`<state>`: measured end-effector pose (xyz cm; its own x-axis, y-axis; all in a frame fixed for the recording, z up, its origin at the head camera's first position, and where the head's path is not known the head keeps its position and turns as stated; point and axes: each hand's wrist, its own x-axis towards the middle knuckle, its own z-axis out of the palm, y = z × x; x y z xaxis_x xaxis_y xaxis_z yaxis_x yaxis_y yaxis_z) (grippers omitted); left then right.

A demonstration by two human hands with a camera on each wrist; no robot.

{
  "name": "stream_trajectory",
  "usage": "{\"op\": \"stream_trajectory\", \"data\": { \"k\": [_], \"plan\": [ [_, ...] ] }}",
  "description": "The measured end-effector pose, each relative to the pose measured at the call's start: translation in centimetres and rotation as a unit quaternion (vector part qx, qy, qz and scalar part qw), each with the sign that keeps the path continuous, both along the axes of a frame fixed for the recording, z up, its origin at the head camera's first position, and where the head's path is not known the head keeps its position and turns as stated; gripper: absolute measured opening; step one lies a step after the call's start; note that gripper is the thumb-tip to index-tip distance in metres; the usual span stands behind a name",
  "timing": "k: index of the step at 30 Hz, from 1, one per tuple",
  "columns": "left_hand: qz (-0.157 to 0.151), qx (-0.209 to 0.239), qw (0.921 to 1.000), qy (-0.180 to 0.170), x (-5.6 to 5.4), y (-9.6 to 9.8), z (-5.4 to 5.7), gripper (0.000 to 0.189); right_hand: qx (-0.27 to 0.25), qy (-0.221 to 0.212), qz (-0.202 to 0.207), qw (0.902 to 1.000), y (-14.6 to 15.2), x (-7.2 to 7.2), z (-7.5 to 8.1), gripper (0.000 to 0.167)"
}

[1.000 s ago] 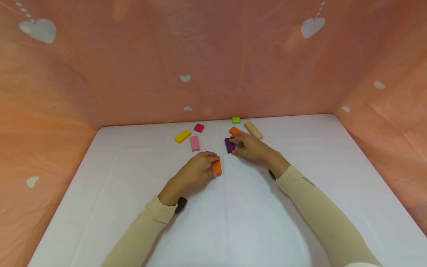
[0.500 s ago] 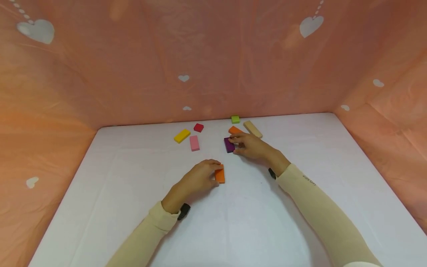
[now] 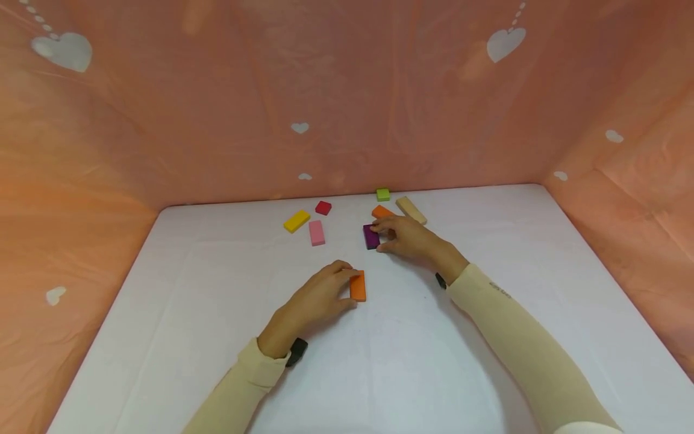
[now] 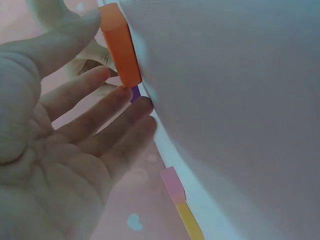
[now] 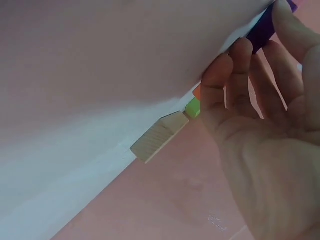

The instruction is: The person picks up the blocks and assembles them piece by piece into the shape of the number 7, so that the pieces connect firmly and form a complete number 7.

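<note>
My left hand (image 3: 320,295) is at an orange block (image 3: 358,287) in the middle of the table, thumb at its near end and fingertips at its far end. In the left wrist view, the orange block (image 4: 121,47) lies between the thumb and the fingertips, which only lightly meet it. Farther back, my right hand (image 3: 409,238) pinches a purple block (image 3: 371,237) at its right side. The right wrist view shows the thumb and fingers about the purple block (image 5: 262,32). Behind the right fingers lies a second orange block (image 3: 382,211), partly covered.
To the left lie a pink block (image 3: 317,233), a yellow block (image 3: 297,221) and a small red block (image 3: 323,208). A bare wooden block (image 3: 411,210) and a green block (image 3: 383,194) lie at the back. Pink cloth (image 3: 347,108) stands behind the white table (image 3: 423,361).
My left hand has moved the orange block toward me and slightly right, then nearly stopped. The purple block has shifted very slightly left, with my right hand staying at it.
</note>
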<state>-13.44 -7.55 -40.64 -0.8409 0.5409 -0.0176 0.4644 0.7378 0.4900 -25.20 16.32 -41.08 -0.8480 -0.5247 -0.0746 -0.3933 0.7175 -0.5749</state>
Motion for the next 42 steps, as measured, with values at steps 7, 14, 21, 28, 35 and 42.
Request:
{"op": "stream_trajectory", "data": {
  "k": [7,14,21,28,35,42],
  "plan": [
    [0.005,0.011,0.9999,-0.006,0.2,-0.3,-0.1,0.048,0.025,-0.023,-0.008,0.9994,0.0,0.0,0.3,0.055],
    [0.014,0.004,0.9999,-0.005,0.4,-0.3,-0.2,0.045,0.041,0.003,0.025,0.9988,-0.5,-0.1,1.0,0.053],
    [0.020,0.001,0.9997,-0.013,0.5,-0.2,-0.1,0.046,0.025,0.005,0.011,0.9996,-0.5,-0.4,0.3,0.052],
    [0.011,0.007,0.9999,0.005,0.6,-0.2,0.0,0.043,0.001,-0.010,0.003,0.9999,-0.2,-0.4,-0.3,0.051],
    [0.016,0.005,0.9997,0.019,0.7,-0.1,0.1,0.041,-0.002,0.007,-0.009,0.9999,0.0,-0.2,-0.3,0.052],
    [0.014,0.009,0.9997,0.018,0.7,-0.3,-0.1,0.041,-0.043,0.010,-0.029,0.9986,0.4,0.2,-0.5,0.053]
  ]
}}
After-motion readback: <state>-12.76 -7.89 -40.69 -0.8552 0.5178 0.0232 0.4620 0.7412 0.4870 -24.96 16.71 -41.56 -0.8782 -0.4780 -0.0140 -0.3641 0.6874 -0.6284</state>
